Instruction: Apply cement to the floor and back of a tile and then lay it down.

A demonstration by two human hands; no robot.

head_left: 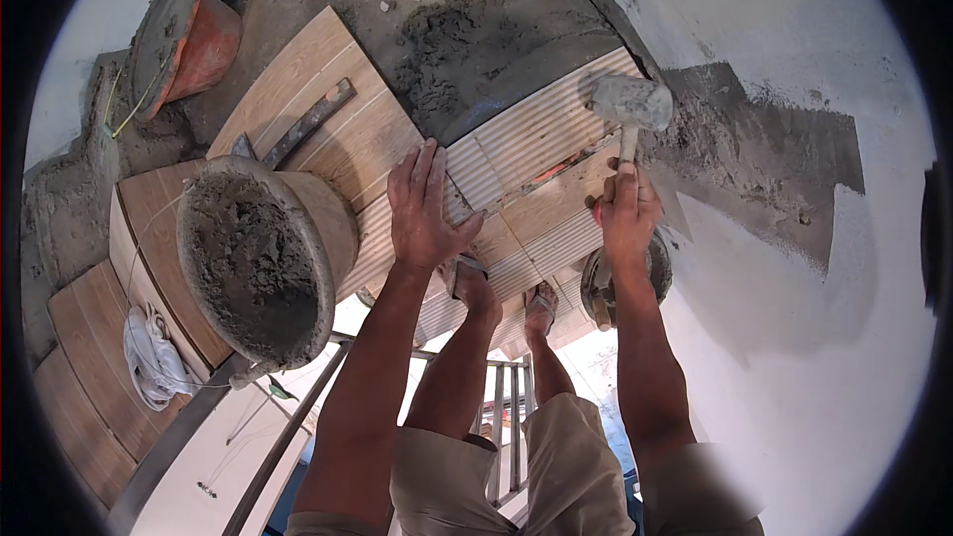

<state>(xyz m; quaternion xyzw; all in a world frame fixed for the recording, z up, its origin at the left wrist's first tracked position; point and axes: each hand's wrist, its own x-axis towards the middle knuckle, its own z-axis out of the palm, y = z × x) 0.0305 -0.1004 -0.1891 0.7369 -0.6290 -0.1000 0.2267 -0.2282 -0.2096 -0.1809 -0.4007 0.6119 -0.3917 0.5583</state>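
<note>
My right hand (627, 206) is closed around the handle of a mallet. The mallet's grey, mortar-stained head (631, 101) is over the ribbed tile (536, 124), near the wall; whether it touches cannot be told. My left hand (427, 203) lies flat with fingers stretched, across the seam between this tile and the wood-look tile (328, 69) to its left. A narrow strip with an orange-red patch (556, 171) lies along the ribbed tile. Beyond the tile's far edge spreads wet grey mortar (496, 35).
A mortar-filled bucket (260, 268) stands left of my left forearm. Behind it a flat metal bar (310, 125) rests on tile. An orange-red basin (204, 45) sits far left, white cord (154, 362) lower left. Another bucket (655, 268) is beside my right forearm. Railing (514, 427) is below.
</note>
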